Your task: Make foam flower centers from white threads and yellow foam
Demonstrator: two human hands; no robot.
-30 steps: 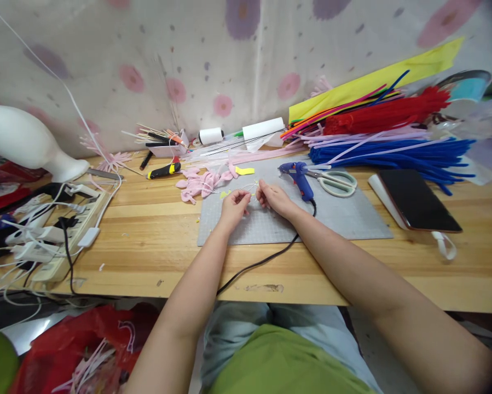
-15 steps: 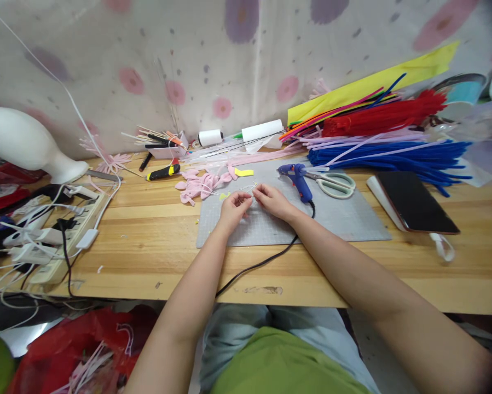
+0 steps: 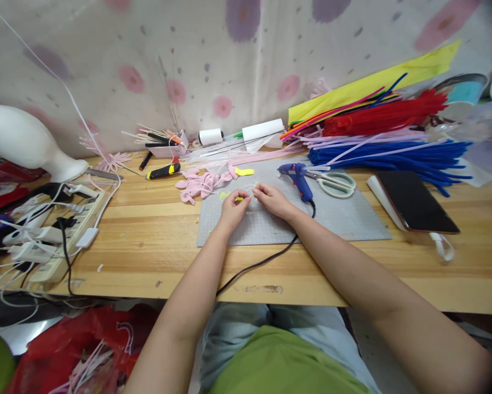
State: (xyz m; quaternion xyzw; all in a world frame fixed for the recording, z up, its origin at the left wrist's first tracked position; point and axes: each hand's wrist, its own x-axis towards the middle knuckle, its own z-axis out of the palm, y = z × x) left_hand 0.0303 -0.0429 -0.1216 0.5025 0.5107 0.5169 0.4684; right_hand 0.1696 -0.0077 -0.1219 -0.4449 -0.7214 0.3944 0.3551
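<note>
Head view: white strands (image 3: 249, 187) lie at both grips (image 3: 235, 210) (image 3: 272, 200).

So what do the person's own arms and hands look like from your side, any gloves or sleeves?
The left hand and right hand are both ungloved, and no sleeve, watch or bracelet shows on either arm. Any rings are too small to tell. Below, the person wears a green top and pale blue-grey trousers.
</note>
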